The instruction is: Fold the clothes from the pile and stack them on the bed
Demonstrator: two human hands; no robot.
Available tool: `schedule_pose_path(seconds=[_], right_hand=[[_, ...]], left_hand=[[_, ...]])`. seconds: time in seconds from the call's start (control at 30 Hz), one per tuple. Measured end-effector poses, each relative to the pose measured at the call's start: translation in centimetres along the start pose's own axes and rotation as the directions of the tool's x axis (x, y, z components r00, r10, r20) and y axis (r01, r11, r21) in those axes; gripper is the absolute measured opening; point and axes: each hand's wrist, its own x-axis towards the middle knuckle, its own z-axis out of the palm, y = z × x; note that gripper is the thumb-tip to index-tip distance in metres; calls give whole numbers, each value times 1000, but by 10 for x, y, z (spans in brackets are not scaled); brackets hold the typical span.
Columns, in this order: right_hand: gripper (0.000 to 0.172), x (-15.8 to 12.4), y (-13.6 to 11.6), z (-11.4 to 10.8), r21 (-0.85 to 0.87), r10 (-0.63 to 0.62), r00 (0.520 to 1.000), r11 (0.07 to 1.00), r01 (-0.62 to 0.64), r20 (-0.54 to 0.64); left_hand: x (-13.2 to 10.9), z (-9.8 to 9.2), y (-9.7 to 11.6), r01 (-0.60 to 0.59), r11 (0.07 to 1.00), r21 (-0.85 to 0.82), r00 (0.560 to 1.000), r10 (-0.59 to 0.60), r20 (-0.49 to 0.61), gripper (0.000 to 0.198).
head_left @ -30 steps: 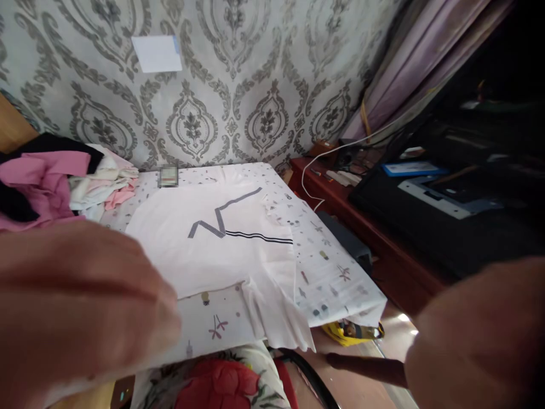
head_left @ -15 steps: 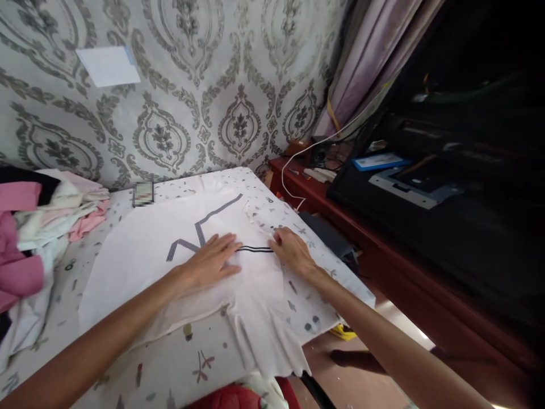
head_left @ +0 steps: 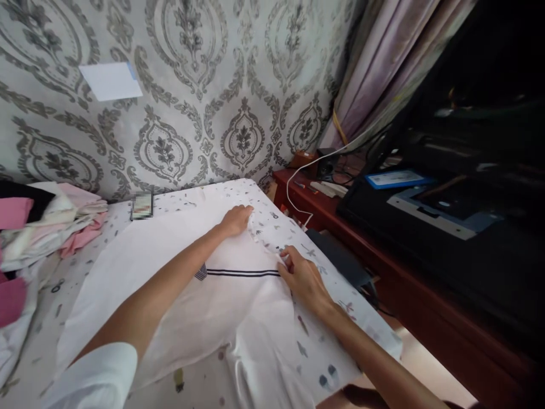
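A white shirt (head_left: 183, 324) lies spread flat, with a pair of dark stripes running across it. One sleeve hangs toward me, creased, at the lower middle. My left hand (head_left: 238, 220) reaches over the shirt to its far right edge, fingers closed on the fabric there. At the end of the stripes my right hand (head_left: 304, 278) pinches the same edge between thumb and fingers. My left forearm covers most of the striped pattern on the chest.
Under the shirt is a printed white sheet (head_left: 332, 346). Pink, white and black clothes (head_left: 46, 227) are heaped at the left. By the wall lies a small blurred-out rectangular item (head_left: 142, 205). A red wooden desk (head_left: 409, 301) with a white cable (head_left: 289, 187) stands right.
My left hand has moved from the shirt's middle to its far right edge and closed there. My right hand keeps its pinch on the edge. The view has shifted slightly.
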Motion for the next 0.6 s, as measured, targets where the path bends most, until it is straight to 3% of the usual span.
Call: schedule_pose_path(seconds=[0.13,0.2,0.27,0.37,0.43,0.53,0.6], right_hand=[[22,10,3,-7,-102,-88,994,991,81,-65],[22,27,-4,-5,-127,-199,976,974,188,-88],[26,52,-21,6,-118,-340,940,935,333,-40],[37,97,-54,38,-112,-497,861,854,507,109],[44,124,-72,65,-153,-516,833,823,547,201],[50,154,-81,96,-263,-442,864,827,497,243],[52,165,-76,105,-319,-396,890,833,452,226]], left_hand=[[16,16,4,-96,995,-39,994,94,-53,45],[7,14,-3,-152,987,-61,986,146,-85,46],[-10,7,-18,-174,982,-70,980,165,-115,47],[-50,-5,-56,-121,991,-60,983,111,-147,48],[-86,-11,-88,-28,999,-31,989,24,-143,48],[-148,-21,-140,179,982,59,976,-169,-139,47],[-186,-32,-175,313,942,122,939,-287,-188,43]])
